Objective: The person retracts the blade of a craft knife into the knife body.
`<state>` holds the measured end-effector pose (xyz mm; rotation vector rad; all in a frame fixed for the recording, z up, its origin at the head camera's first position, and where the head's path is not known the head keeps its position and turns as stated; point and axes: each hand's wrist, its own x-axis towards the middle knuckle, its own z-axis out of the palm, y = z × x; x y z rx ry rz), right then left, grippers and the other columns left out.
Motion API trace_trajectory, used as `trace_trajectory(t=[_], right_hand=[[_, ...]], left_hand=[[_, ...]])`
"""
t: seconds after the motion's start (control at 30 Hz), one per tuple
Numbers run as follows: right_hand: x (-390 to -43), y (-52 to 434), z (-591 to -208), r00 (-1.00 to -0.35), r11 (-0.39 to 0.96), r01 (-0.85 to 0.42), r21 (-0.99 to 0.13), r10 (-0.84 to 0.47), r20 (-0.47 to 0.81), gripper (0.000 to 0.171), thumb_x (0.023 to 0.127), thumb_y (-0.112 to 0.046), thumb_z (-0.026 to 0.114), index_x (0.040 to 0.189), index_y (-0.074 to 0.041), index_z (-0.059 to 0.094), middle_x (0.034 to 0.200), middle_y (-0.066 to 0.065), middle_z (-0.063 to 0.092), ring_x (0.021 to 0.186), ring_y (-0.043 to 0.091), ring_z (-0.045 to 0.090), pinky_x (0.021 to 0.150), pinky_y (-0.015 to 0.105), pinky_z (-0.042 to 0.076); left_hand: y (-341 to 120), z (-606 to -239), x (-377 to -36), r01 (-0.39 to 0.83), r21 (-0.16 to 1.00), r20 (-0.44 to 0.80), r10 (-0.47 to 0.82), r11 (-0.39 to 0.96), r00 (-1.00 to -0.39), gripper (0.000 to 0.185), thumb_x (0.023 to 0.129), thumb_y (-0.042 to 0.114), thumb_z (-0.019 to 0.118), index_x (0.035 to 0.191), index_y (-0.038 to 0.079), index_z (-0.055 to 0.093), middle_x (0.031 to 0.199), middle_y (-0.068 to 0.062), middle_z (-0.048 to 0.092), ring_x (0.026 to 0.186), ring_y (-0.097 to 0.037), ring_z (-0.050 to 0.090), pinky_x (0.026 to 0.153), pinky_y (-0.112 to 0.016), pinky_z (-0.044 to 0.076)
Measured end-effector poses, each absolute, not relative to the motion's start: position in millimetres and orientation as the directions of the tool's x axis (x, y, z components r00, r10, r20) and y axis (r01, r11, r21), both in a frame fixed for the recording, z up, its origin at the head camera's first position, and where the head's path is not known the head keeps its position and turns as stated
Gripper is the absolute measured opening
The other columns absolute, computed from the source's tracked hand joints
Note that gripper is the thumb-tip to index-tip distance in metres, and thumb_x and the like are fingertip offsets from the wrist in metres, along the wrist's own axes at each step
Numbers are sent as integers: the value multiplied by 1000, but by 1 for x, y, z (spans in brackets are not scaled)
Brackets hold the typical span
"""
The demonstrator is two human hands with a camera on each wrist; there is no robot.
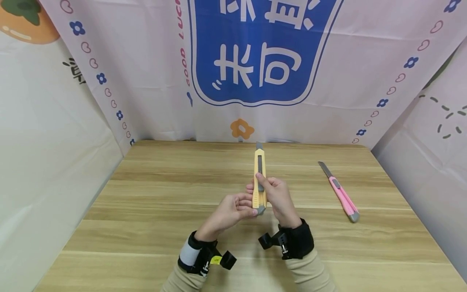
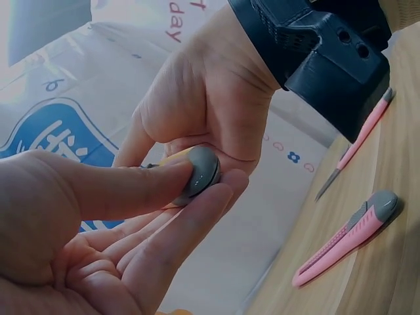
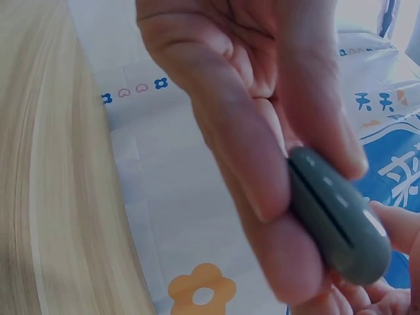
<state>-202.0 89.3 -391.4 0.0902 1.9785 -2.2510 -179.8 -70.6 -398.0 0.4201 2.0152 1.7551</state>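
Observation:
A yellow utility knife [image 1: 259, 164] is held up in front of me, its grey blade end pointing away toward the backdrop. My right hand [image 1: 281, 198] grips its body from the right, the thumb lying along the grey slider. From the left, my left hand [image 1: 230, 211] pinches the rounded grey end cap [image 2: 203, 172] between thumb and fingers. That same cap fills the near part of the right wrist view; the knife's body is mostly hidden behind it there.
A pink utility knife [image 1: 343, 195] with its blade out lies on the wooden table [image 1: 146, 211] to the right. The left wrist view shows a second pink utility knife [image 2: 346, 241] with no blade showing. A printed cloth [image 1: 153, 109] hangs behind the table's far edge.

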Motion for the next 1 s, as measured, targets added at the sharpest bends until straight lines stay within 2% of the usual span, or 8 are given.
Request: trace_trajectory(t=[0.07, 0.13, 0.27, 0.33, 0.53, 0.77, 0.87, 1.0], right_hand=[[-202, 87, -392, -989, -101, 145, -984, -48, -140, 45, 95, -36, 60, 104, 6, 68, 76, -4, 76, 95, 9, 67, 85, 21, 53], [-201, 84, -392, -990, -95, 139, -986, -29, -137, 44, 95, -37, 59, 100, 5, 69, 76, -4, 76, 102, 9, 63, 92, 24, 48], [-201, 81, -393, -992, -108, 125, -986, -5, -125, 45, 95, -39, 59, 97, 4, 70, 73, -4, 75, 100, 7, 66, 102, 27, 43], [-201, 81, -394, -994, -109, 110, -988, -2, -111, 48, 95, -40, 59, 98, 7, 69, 71, -4, 75, 102, 5, 65, 102, 27, 41], [-198, 84, -394, -997, -91, 78, -993, -8, -78, 45, 97, -33, 58, 99, 11, 67, 72, -3, 75, 108, 7, 59, 93, 24, 45], [-199, 85, -394, -997, -79, 78, -994, -17, -77, 40, 96, -29, 59, 99, 10, 68, 73, -2, 76, 82, 13, 72, 88, 22, 55], [-199, 84, -394, -998, -77, 66, -995, -27, -64, 40, 96, -28, 60, 100, 11, 67, 74, -2, 76, 94, 13, 69, 94, 23, 48], [-200, 84, -394, -998, -82, 58, -995, -36, -55, 41, 96, -29, 60, 99, 11, 68, 76, -2, 76, 109, 13, 56, 98, 26, 38]], left_hand=[[-71, -398, -180, -55, 987, -123, 484, 153, -866, 39, 88, 0, 65, 124, -10, 55, 115, -28, 66, 98, -22, 72, 85, -26, 62], [-72, -397, -179, -61, 986, -127, 472, 153, -872, 38, 88, 0, 65, 124, -10, 56, 115, -27, 67, 98, -22, 72, 85, -27, 62], [-72, -396, -179, -58, 986, -126, 464, 158, -877, 37, 87, 0, 65, 122, -8, 57, 113, -26, 68, 95, -20, 72, 85, -29, 62], [-72, -396, -179, -57, 986, -125, 465, 157, -876, 37, 87, 0, 66, 121, -8, 58, 112, -26, 68, 94, -18, 72, 84, -29, 62], [-71, -396, -178, -59, 986, -126, 482, 154, -867, 39, 87, 0, 66, 123, -9, 57, 112, -27, 68, 94, -21, 72, 83, -27, 62], [-71, -397, -178, -63, 988, -126, 484, 143, -866, 37, 86, -1, 66, 121, -9, 57, 111, -28, 68, 92, -20, 73, 82, -27, 62], [-72, -398, -179, -60, 987, -126, 479, 150, -869, 37, 86, -1, 66, 121, -10, 57, 112, -28, 68, 93, -21, 73, 82, -26, 62], [-73, -397, -180, -69, 985, -136, 468, 157, -873, 38, 86, 0, 66, 122, -9, 57, 112, -27, 68, 94, -21, 73, 82, -25, 62]])
